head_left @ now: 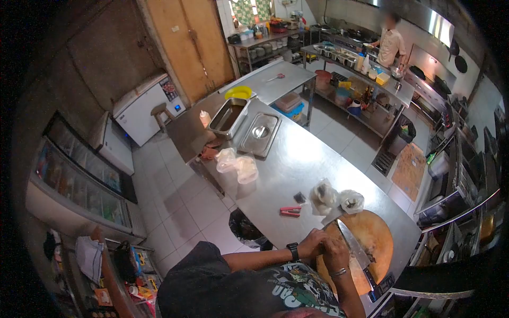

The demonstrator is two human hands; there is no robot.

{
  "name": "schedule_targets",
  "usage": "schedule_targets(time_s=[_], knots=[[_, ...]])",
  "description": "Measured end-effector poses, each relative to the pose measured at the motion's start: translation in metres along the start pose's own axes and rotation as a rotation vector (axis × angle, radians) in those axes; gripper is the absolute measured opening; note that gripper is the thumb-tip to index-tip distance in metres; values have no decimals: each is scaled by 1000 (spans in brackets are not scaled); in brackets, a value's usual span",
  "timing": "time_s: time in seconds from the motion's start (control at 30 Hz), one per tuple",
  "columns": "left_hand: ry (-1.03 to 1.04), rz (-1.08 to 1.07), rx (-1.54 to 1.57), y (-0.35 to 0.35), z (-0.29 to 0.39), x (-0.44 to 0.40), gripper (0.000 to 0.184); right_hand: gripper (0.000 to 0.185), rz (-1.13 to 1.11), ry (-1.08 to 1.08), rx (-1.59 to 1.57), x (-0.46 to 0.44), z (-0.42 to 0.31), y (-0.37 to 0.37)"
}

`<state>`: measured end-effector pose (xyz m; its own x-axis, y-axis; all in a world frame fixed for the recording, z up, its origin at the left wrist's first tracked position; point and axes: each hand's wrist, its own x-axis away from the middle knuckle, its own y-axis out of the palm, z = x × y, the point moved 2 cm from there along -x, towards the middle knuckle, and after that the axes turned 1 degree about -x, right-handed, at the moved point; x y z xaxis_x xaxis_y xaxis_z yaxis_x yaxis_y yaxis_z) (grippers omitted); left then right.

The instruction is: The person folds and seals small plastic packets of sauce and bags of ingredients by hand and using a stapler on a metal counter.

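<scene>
My left hand (312, 245), with a black watch at the wrist, meets my right hand (336, 255) over the left edge of a round wooden chopping board (379, 230). The fingers of both are closed and pressed together. Anything between them is hidden or too small to make out. Just right of my hands, a wide-bladed knife (354, 245) lies on the board, its dark handle towards me. Small dark scraps (371, 249) lie beside the blade. Beyond the board stand two clear plastic bags (324, 195) (351, 201) with contents I cannot identify.
A red stapler-like tool (290, 212) and a small dark packet (299, 197) lie on the steel table (281, 180). Farther off are pale bagged goods (237, 165), a metal lid (260, 133), a deep steel pan (229, 117) and a squeeze bottle (204, 118). A person (391, 45) stands at the back counter.
</scene>
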<state>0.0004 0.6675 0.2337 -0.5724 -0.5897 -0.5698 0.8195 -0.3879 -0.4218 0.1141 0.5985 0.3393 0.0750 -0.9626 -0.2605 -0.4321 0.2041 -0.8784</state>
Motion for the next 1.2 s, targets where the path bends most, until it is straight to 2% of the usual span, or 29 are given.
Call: schedule_targets(time_s=[0.13, 0.2, 0.33, 0.4, 0.53, 0.6, 0.7, 0.73, 0.8, 1.0, 1.13, 1.2], knots=[[-26, -60, -30, -6, -2, -8, 39, 31, -72, 24, -73, -6, -7, -18], [-154, -200, 19, -8, -5, -11, 39, 38, -107, -6, -127, -10, -15, -29], [-188, -105, 70, -5, 4, -14, 28, 39, -67, 11, -174, -4, -15, -31], [-122, -11, 40, -6, 8, -17, 25, 32, 87, 60, -198, -5, -16, -28], [-148, -137, 89, -2, 1, -14, 23, 33, 36, 42, -130, 0, -5, -21], [-111, -162, 40, 5, -9, -6, 38, 31, 1, 71, -165, -1, -8, -26], [-154, -131, 27, 7, -13, -2, 39, 25, 43, 90, -201, -10, -23, -40], [-155, -132, 28, 4, -11, -3, 39, 25, 42, 91, -200, -10, -24, -38], [-25, -16, 95, -2, -8, -5, 38, 22, 66, 39, -225, -10, -27, -36], [-129, -201, 105, -2, -2, -12, 33, 21, 63, 143, -198, -3, -22, -27], [-126, -205, 59, 0, -1, -10, 31, 20, 58, 89, -231, 0, -12, -20], [-89, -119, 157, 0, 3, -10, 29, 21, 131, 22, -211, -1, -16, -25]])
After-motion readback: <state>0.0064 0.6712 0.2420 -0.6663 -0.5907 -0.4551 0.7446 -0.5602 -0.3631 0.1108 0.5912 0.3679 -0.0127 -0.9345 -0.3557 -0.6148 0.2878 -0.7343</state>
